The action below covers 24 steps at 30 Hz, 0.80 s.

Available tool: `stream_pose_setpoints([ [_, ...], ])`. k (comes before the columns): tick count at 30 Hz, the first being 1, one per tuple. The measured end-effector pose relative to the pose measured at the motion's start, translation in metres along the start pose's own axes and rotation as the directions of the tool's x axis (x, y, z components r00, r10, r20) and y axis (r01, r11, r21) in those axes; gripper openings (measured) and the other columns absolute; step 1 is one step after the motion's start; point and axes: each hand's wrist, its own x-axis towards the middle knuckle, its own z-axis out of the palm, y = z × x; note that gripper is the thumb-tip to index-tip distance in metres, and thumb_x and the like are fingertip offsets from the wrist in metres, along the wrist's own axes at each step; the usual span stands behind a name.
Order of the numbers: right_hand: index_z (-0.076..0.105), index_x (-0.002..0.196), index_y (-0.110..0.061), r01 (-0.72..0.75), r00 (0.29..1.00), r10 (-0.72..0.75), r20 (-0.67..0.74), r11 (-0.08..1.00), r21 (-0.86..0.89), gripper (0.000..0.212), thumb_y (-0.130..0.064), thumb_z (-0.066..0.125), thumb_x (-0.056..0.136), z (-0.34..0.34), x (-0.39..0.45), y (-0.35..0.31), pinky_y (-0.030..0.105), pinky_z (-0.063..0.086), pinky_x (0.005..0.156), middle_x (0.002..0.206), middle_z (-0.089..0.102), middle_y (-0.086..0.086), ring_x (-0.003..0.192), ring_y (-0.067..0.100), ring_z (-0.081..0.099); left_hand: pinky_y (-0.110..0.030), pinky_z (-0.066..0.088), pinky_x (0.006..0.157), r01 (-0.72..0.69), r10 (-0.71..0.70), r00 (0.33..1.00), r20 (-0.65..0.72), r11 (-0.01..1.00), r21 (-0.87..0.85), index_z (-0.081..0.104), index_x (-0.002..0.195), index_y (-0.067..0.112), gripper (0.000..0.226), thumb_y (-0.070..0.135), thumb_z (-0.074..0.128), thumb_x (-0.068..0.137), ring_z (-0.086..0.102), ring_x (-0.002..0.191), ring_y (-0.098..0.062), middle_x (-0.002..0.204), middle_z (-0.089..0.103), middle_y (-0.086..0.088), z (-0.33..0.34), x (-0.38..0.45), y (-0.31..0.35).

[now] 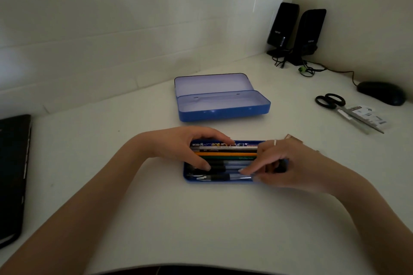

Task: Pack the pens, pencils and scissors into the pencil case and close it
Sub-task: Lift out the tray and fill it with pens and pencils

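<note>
Both hands work over a blue tray of pens and pencils on the white surface.

The left hand (190, 145) grips the tray (186, 175) at its left end, thumb across the pens (223, 177); the right hand (283, 163) pinches a pen at the right end. Pencils (225, 153) lie along the tray's far side. The open pencil case (223, 105) sits farther back, the scissors (342, 109) far right, apart.
</note>
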Motion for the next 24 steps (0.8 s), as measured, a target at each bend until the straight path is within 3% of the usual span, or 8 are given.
stream_pose_setpoints([
  [4,0.074,0.094,-0.038,0.025,1.0,-0.025,-0.005,1.0,0.02,0.027,-0.015,0.071,0.079,0.0037,0.0022,-0.0027,0.037,0.049,0.064,0.083,0.063,-0.006,0.068,0.018,0.06,-0.029,0.048,0.1,0.002,-0.002,1.0,-0.006,1.0,0.002,0.053,0.123,0.045,0.062,0.014,0.075,0.075,0.053,0.118,-0.003,0.132,0.051,0.019,-0.0001,0.0,-0.0007],
  [15,0.073,0.089,-0.034,0.032,0.999,-0.037,-0.023,0.981,-0.191,0.024,-0.016,0.071,0.075,0.0021,0.0012,-0.01,0.019,0.048,0.061,0.073,0.061,-0.016,0.066,0.008,0.06,-0.03,0.042,0.106,-0.025,0.02,0.998,0.061,0.996,0.089,0.046,0.129,0.045,0.071,0.017,0.076,0.071,0.043,0.127,-0.002,0.14,0.042,0.02,-0.0034,-0.0028,0.0008],
  [19,0.066,0.091,-0.042,-0.036,0.999,0.03,-0.026,0.961,-0.275,0.024,-0.025,0.069,0.073,-0.0017,0.0001,-0.0042,0.025,0.046,0.067,0.074,0.057,-0.022,0.069,0.006,0.057,-0.024,0.033,0.11,-0.054,0.029,0.993,0.119,0.975,0.217,0.039,0.128,0.055,0.078,0.026,0.076,0.066,0.029,0.135,0.002,0.147,0.028,0.024,-0.0065,-0.0056,0.0],
  [24,0.069,0.089,-0.037,-0.025,0.999,0.019,-0.029,0.979,-0.204,0.025,-0.019,0.071,0.071,-0.0047,-0.002,-0.0044,0.02,0.045,0.063,0.075,0.06,-0.014,0.067,0.01,0.058,-0.014,0.029,0.108,-0.029,0.005,0.996,0.086,0.959,0.281,0.04,0.131,0.051,0.077,0.025,0.072,0.066,0.024,0.134,0.005,0.146,0.026,0.027,-0.0035,-0.0042,-0.0009],
])
